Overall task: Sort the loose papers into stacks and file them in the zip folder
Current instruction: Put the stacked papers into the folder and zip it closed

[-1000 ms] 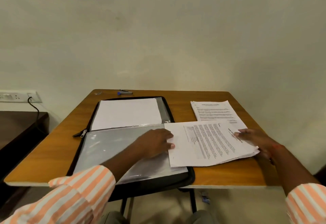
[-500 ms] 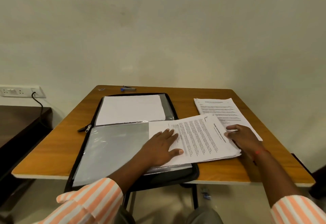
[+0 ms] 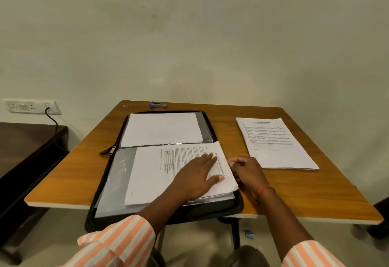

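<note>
1. The left hand [image 3: 197, 177] is lying flat with its fingers straight, pressing down on a stack of printed papers [image 3: 160, 178]. It is gripping nothing.
2. The right hand [image 3: 247, 172] is sitting just to the right of it, fingers curled at the stack's right edge. Whether it is pinching that edge or only nudging it cannot be told.
3. The stack under the palm is resting in the near half of the open zip folder [image 3: 210, 216], over a clear plastic sleeve [image 3: 113, 182]. It is turned sideways and slightly askew.
4. Beyond the fingertips, the folder's far half is holding white sheets [image 3: 161, 129] that look blank.
5. Further right of the right hand, well apart from the folder, a second printed stack [image 3: 275, 142] is waiting on the wooden table [image 3: 305, 193].
6. Sorting appears finished and filing seems about halfway. This stack is being squared into place, the second stack is not yet filed, and the folder is lying unzipped.
</note>
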Action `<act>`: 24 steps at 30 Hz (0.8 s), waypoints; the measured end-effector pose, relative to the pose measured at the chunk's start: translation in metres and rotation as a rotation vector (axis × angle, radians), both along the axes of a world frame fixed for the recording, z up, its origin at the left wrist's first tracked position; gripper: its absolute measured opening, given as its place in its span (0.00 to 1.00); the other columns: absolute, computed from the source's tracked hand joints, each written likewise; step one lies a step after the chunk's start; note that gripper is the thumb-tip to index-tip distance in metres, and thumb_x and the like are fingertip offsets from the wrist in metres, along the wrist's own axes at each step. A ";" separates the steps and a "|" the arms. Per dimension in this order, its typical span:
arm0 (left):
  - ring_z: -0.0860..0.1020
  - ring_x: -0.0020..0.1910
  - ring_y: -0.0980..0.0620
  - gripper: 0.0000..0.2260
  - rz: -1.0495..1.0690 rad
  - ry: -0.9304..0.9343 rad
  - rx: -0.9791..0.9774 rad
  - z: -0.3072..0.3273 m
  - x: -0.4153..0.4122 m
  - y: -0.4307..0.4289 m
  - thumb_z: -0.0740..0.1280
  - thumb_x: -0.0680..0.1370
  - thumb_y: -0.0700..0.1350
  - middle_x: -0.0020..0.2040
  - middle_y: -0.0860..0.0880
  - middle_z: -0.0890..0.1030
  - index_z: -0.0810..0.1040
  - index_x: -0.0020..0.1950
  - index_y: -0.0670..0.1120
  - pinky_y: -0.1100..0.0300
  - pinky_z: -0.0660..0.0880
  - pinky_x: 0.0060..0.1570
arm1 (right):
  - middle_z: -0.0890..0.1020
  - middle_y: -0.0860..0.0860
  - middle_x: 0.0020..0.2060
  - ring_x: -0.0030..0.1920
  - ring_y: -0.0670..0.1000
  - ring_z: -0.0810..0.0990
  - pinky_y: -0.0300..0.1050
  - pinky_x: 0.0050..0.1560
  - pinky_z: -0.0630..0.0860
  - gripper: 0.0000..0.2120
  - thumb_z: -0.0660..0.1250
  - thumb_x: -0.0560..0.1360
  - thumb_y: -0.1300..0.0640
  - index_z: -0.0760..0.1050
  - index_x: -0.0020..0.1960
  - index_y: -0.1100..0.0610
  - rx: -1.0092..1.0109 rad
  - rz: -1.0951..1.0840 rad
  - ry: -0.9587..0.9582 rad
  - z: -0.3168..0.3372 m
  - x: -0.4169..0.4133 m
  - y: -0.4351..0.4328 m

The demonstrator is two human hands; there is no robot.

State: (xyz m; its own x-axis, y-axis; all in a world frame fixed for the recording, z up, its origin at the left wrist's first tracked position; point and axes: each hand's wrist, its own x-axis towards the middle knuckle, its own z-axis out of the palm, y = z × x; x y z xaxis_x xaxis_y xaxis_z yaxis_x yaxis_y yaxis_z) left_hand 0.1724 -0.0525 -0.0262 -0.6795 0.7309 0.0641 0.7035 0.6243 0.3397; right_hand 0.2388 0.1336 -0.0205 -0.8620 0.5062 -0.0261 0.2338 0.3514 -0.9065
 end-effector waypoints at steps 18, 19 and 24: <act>0.77 0.56 0.53 0.17 0.053 0.137 0.297 0.003 0.007 -0.006 0.57 0.82 0.62 0.61 0.56 0.79 0.74 0.65 0.55 0.56 0.71 0.55 | 0.83 0.63 0.53 0.53 0.60 0.82 0.42 0.52 0.75 0.13 0.59 0.78 0.70 0.83 0.52 0.68 0.017 0.148 -0.179 0.009 -0.034 -0.033; 0.77 0.56 0.53 0.18 0.047 0.175 0.291 0.006 0.009 -0.010 0.57 0.82 0.63 0.60 0.56 0.79 0.75 0.64 0.55 0.55 0.71 0.55 | 0.82 0.64 0.56 0.52 0.58 0.82 0.39 0.50 0.74 0.14 0.59 0.79 0.71 0.82 0.54 0.70 0.001 0.162 -0.181 0.008 -0.031 -0.032; 0.74 0.59 0.57 0.29 -0.051 0.200 0.065 0.014 0.017 -0.040 0.60 0.72 0.75 0.62 0.60 0.77 0.74 0.65 0.59 0.55 0.69 0.59 | 0.84 0.47 0.48 0.50 0.47 0.81 0.35 0.44 0.78 0.25 0.51 0.76 0.72 0.86 0.48 0.57 -0.006 0.144 -0.138 0.012 -0.011 -0.026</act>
State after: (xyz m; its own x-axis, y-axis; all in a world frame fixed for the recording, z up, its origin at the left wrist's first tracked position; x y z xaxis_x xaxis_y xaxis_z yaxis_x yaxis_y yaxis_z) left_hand 0.1894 -0.0923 -0.0118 -0.6110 0.7539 0.2415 0.7908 0.5677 0.2286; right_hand 0.2280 0.1074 -0.0085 -0.9135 0.3775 -0.1516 0.3035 0.3844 -0.8718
